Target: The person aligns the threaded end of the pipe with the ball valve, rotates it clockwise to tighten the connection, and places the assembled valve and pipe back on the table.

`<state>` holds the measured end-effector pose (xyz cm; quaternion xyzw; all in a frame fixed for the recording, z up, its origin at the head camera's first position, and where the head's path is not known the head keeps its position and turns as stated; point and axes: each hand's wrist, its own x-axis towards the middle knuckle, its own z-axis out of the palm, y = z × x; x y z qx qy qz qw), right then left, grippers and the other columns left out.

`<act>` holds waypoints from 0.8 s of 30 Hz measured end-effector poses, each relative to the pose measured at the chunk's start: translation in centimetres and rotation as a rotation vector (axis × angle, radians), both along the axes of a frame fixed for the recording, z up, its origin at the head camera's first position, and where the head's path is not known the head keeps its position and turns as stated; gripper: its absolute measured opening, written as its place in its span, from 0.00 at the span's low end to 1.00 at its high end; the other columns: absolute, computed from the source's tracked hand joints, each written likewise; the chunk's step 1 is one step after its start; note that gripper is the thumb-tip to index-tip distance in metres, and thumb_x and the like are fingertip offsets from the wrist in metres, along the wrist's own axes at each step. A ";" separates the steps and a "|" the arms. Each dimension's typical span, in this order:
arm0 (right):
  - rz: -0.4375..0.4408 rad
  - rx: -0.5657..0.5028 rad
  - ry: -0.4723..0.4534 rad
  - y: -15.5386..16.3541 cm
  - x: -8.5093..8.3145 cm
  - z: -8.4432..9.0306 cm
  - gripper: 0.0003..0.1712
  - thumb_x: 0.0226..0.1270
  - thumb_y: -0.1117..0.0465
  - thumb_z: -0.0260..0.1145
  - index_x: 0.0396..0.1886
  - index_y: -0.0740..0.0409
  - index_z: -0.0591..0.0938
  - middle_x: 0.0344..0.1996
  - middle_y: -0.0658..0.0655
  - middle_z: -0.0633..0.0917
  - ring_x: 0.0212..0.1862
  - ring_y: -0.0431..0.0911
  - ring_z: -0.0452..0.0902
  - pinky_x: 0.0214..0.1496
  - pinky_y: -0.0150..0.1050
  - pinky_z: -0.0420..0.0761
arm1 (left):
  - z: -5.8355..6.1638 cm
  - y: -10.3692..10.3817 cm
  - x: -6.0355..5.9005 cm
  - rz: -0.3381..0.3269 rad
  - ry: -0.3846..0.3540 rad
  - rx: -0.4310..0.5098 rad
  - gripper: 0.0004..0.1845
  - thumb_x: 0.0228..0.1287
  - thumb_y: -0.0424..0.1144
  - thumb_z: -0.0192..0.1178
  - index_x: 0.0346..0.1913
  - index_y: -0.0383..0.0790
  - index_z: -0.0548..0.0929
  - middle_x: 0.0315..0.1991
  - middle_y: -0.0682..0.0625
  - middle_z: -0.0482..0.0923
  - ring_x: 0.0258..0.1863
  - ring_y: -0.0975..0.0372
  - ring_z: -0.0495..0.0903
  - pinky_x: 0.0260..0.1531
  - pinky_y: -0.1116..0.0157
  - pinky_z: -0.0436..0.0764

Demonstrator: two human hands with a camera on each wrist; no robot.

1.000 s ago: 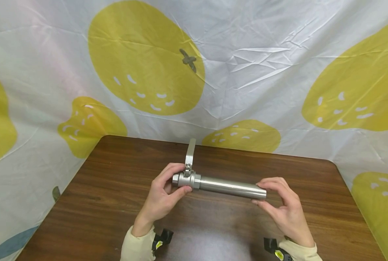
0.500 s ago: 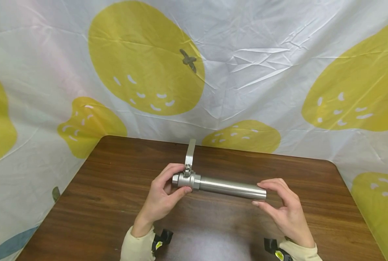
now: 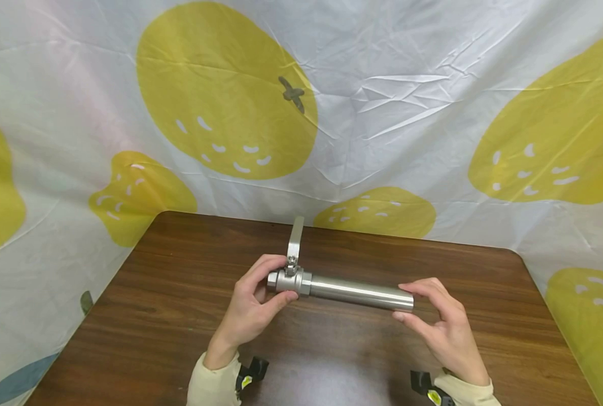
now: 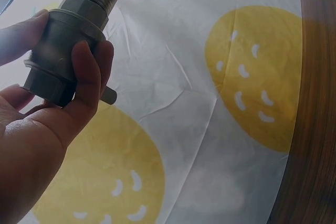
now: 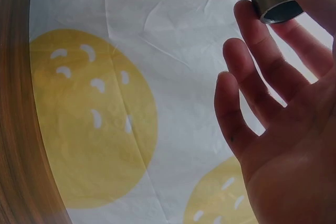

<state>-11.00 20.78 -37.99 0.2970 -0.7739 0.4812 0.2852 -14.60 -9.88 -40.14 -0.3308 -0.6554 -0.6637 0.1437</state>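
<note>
Steel valve (image 3: 288,280) and pipe (image 3: 360,294) hang level above the tabletop (image 3: 154,316), left hand (image 3: 251,307) curled round the valve, right hand (image 3: 440,324) pinching the pipe's end, steadying both ends.

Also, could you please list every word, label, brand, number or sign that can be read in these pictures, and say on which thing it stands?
There is no readable text in any view.
Steel ball valve with flat lever, gripped by the left hand: no marking visible.
Plain steel pipe, held at its end by the right hand: no marking.
White cloth with yellow fruit shapes: only drawings.
Small yellow tags at the wrist straps: too small to read.
</note>
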 end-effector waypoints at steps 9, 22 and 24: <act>-0.012 0.011 -0.009 0.0 0.1 0.1 0.28 0.35 0.80 0.76 0.43 0.67 0.82 0.37 0.54 0.82 0.46 0.37 0.76 0.52 0.24 0.72 | 0.0 0.0 0.0 -0.001 0.008 0.001 0.27 0.50 0.17 0.66 0.55 0.26 0.73 0.49 0.34 0.71 0.49 0.66 0.74 0.47 0.75 0.79; -0.042 0.027 -0.034 0.7 -0.3 -1.2 0.27 0.36 0.81 0.74 0.43 0.67 0.83 0.37 0.54 0.82 0.46 0.36 0.76 0.51 0.24 0.73 | 0.0 0.0 0.0 -0.003 0.011 -0.005 0.27 0.50 0.17 0.66 0.56 0.27 0.73 0.50 0.35 0.71 0.49 0.66 0.73 0.47 0.75 0.78; -0.053 0.032 -0.038 0.8 -0.4 -1.5 0.27 0.36 0.81 0.74 0.43 0.67 0.83 0.37 0.54 0.82 0.46 0.35 0.76 0.50 0.24 0.73 | 0.0 0.0 0.0 -0.003 0.012 -0.005 0.27 0.50 0.17 0.66 0.56 0.26 0.73 0.50 0.35 0.71 0.49 0.66 0.73 0.47 0.75 0.78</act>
